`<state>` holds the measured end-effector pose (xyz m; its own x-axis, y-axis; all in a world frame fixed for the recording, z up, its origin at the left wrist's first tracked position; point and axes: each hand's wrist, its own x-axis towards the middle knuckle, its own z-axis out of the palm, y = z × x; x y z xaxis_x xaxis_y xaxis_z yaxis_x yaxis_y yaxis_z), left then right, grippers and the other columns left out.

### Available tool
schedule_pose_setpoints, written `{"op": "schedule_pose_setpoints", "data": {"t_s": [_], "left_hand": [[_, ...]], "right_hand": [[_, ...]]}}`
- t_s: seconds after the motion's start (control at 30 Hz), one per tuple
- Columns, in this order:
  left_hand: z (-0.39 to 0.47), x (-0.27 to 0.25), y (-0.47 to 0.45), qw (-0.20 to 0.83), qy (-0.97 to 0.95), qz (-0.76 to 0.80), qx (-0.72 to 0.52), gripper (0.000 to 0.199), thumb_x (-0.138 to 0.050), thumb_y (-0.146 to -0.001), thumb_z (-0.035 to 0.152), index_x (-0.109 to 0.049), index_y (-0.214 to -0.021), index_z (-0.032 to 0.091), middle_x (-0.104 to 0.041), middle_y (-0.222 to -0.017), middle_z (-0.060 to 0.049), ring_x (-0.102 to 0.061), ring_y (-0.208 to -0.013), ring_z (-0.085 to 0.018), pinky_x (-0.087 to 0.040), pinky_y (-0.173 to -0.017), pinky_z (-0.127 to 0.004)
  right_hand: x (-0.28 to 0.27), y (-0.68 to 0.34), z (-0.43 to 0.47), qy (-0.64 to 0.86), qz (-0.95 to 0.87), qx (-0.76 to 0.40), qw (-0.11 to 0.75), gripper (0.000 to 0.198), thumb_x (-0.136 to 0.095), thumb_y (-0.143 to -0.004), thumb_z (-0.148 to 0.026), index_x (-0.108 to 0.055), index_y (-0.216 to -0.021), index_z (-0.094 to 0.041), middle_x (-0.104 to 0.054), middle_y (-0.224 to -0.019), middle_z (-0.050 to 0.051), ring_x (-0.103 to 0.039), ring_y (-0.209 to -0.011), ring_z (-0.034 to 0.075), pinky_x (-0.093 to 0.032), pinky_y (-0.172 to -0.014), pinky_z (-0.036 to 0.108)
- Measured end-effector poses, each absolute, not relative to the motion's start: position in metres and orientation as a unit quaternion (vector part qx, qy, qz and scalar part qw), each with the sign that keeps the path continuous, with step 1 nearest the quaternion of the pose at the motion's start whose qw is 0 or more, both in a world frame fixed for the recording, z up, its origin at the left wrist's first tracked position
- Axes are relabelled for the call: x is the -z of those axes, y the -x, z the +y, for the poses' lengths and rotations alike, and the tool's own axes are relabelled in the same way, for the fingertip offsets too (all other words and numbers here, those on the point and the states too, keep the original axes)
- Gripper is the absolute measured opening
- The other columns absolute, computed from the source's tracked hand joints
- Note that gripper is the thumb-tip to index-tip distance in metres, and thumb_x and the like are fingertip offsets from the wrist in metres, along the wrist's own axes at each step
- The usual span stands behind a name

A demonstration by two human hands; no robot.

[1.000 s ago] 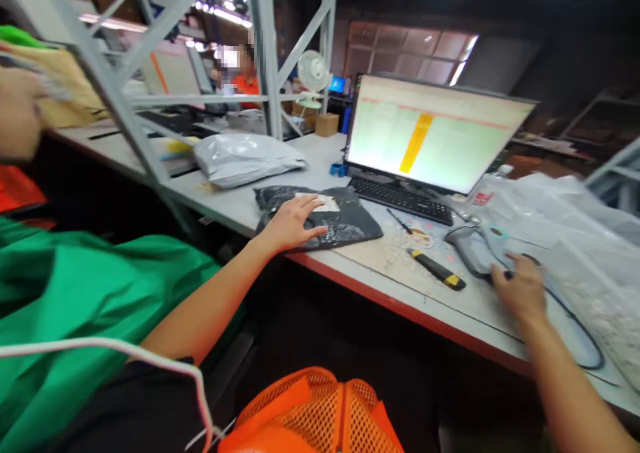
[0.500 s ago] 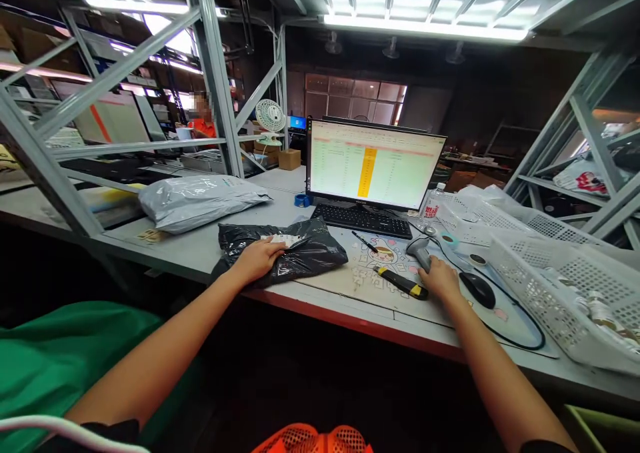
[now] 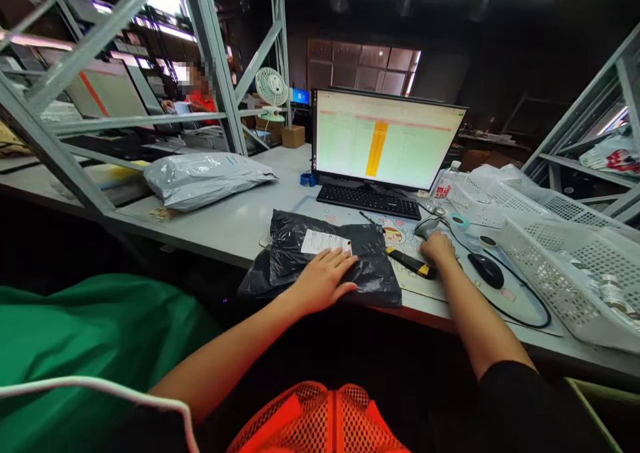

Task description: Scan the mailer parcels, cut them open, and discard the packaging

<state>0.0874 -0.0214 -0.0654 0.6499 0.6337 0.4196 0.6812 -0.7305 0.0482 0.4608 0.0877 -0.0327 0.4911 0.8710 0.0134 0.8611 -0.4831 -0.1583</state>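
A black plastic mailer bag (image 3: 373,276) lies at the table's front edge, with a white label (image 3: 320,241) facing up. My left hand (image 3: 327,276) rests flat on it, fingers spread just below the label. At the right, my right hand (image 3: 439,249) is wrapped round the handle of a grey barcode scanner (image 3: 427,227), whose head points away from me. Beside that hand lies a black and yellow utility knife (image 3: 411,263), partly next to the bag. A black pen (image 3: 369,219) lies behind the bag, toward the keyboard.
A monitor (image 3: 385,139) and keyboard (image 3: 369,201) stand at the back. A grey mailer bag (image 3: 205,179) lies left. On the right are a mouse (image 3: 486,270), its looping cable and white plastic baskets (image 3: 555,279). Metal posts (image 3: 213,59) rise at the left; another person (image 3: 200,96) is beyond.
The black mailer has moved right and its label now lies flat and visible. My left hand has gone from gripping its top to lying flat on it. My right hand stays at the scanner.
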Motion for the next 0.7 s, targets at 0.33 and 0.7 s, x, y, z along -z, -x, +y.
{"op": "schedule_pose_setpoints", "data": {"t_s": [0.33,0.7], "left_hand": [[-0.028,0.115,-0.111,0.048,0.896,-0.349,0.270,0.072,-0.049,-0.106,0.064,-0.051,-0.157,0.013,-0.048,-0.164,-0.016,-0.044,-0.153,-0.032,-0.032,-0.129,-0.051],[-0.038,0.107,-0.107,-0.020,0.881,-0.320,0.348,0.050,-0.071,-0.099,0.046,-0.065,-0.141,0.019,-0.066,-0.137,-0.016,-0.058,-0.130,-0.032,-0.049,-0.114,-0.052]], "right_hand": [[-0.082,-0.449,0.033,0.664,-0.649,-0.345,0.135,0.046,-0.079,-0.084,-0.058,-0.062,-0.100,-0.018,-0.048,-0.064,-0.004,-0.039,-0.044,0.008,-0.028,-0.038,0.023],[-0.101,-0.383,-0.003,0.519,-0.781,-0.346,0.046,0.041,-0.072,-0.086,-0.049,-0.072,-0.115,-0.020,-0.047,-0.065,-0.004,-0.038,-0.048,0.007,-0.029,-0.043,0.019]]}}
